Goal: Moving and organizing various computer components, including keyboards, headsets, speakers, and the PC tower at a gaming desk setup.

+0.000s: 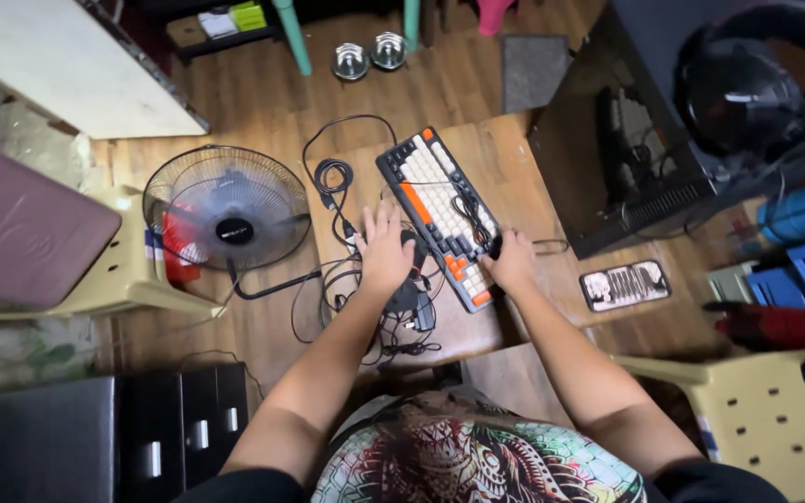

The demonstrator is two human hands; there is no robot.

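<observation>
A wooden floor runs under a small wooden counter (505, 158) crowded with gear. The left hand (385, 250) lies flat with fingers spread, pressing on a tangle of black cables (393, 307) just beside the keyboard (440, 214). The right hand (512, 261) rests loosely curled against the keyboard's near right edge; whether it grips anything cannot be told. The keyboard, white with orange and dark keys, sits diagonally on the counter between both hands. A black fan (227, 210) stands to the left, an open black computer case (635, 140) to the right with headphones (757, 84) on top. A small keycap tray (625, 285) lies near the right forearm.
</observation>
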